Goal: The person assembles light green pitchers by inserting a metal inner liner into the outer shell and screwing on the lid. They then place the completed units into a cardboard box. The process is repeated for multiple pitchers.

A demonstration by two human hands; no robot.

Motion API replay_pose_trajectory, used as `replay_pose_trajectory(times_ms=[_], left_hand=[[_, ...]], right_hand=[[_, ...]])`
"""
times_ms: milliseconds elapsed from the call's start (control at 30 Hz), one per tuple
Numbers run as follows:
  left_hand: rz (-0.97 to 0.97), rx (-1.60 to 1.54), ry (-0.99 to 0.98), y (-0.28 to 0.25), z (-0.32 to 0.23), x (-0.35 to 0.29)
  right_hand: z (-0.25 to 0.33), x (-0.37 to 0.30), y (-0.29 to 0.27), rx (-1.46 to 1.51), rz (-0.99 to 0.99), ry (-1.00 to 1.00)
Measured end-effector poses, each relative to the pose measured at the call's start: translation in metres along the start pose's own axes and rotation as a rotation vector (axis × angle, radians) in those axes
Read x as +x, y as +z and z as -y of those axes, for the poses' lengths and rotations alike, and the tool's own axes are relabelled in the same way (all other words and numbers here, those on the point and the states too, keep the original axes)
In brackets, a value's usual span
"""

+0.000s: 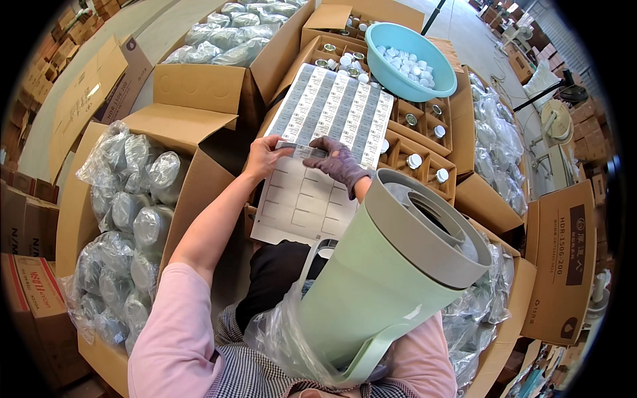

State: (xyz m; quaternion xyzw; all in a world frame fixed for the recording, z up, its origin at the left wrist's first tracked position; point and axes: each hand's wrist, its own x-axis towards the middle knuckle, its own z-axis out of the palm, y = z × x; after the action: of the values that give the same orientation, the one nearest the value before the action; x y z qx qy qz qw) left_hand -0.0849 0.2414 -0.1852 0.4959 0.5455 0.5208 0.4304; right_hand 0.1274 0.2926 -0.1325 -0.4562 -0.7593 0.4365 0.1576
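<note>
A sheet of printed labels [332, 113] lies tilted across my lap and the boxes ahead; its lower part [298, 205] is bare backing with label outlines. My left hand [267, 156], ungloved, pinches the left end of a grey-and-white label at the edge of the printed rows. My right hand [337, 162], in a purple-grey glove, has its thumb and fingers at that label's other end. A large pale green insulated tumbler [378, 278] with a grey lid [431, 229] leans against my right arm, its lower end in a clear plastic bag [285, 331].
Beyond the sheet, a light blue basin [431, 69] of white caps rests on divided cartons of capped bottles [413, 161]. Open cartons of plastic-wrapped items stand left [136, 219], behind [239, 30] and right [497, 146]. A closed carton [561, 259] is at far right.
</note>
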Motion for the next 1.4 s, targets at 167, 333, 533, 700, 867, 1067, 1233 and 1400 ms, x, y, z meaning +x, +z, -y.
replay_pose_trajectory(times_ms=[167, 333, 533, 700, 867, 1067, 1233, 1400], left_hand=[[-0.005, -0.019, -0.012, 0.001, -0.008, -0.001], [-0.101, 0.127, 0.22, 0.007, -0.025, -0.006], [-0.102, 0.301, 0.398, -0.002, -0.024, -0.003], [-0.196, 0.638, 0.654, -0.001, -0.024, -0.011], [-0.168, 0.898, 0.76, 0.023, -0.036, -0.013], [-0.088, 0.826, 0.755, 0.022, -0.031, -0.008], [-0.105, 0.733, 0.809, 0.02, -0.024, -0.005], [0.079, 0.228, 0.303, 0.012, -0.023, 0.002]], right_hand=[[-0.012, 0.011, 0.005, 0.036, -0.007, 0.017], [-0.004, 0.008, 0.0, 0.04, 0.006, 0.033], [-0.007, 0.008, -0.001, 0.0, 0.009, 0.02], [-0.009, 0.01, 0.004, -0.006, 0.01, 0.011], [-0.003, 0.009, 0.001, -0.11, -0.021, -0.041], [-0.006, 0.01, 0.004, -0.067, -0.007, -0.018], [-0.016, 0.014, 0.005, 0.021, 0.034, -0.018], [-0.014, 0.014, 0.002, 0.114, 0.127, -0.033]])
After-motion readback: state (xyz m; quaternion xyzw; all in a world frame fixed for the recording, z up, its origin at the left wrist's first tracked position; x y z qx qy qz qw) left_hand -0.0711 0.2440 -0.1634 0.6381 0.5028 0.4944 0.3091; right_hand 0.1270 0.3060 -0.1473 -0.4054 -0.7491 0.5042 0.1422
